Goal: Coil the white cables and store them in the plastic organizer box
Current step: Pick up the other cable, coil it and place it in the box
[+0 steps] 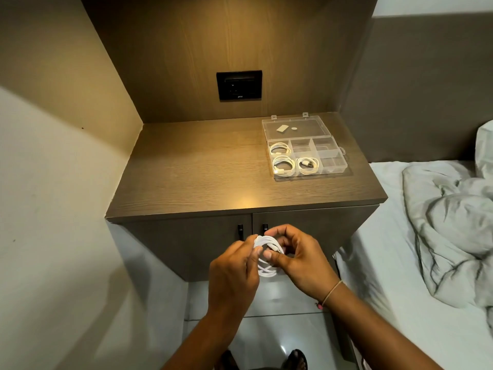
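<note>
A white cable (267, 271), wound into a coil, is held in front of the cabinet doors by both hands. My left hand (231, 273) grips the coil's left side. My right hand (298, 260) pinches its right side, thumb and fingers on the loops. On the right of the wooden cabinet top stands the clear plastic organizer box (332, 166), lid open and lying flat behind it. Three compartments on its left side each hold a coiled white cable (280, 149), (283, 165), (308, 164). The other compartments look empty.
A black wall socket (239, 85) sits in the wooden back panel. The cabinet top (197, 169) has a front edge just above my hands. A bed with a crumpled grey duvet (453, 231) lies to the right. A wall stands to the left.
</note>
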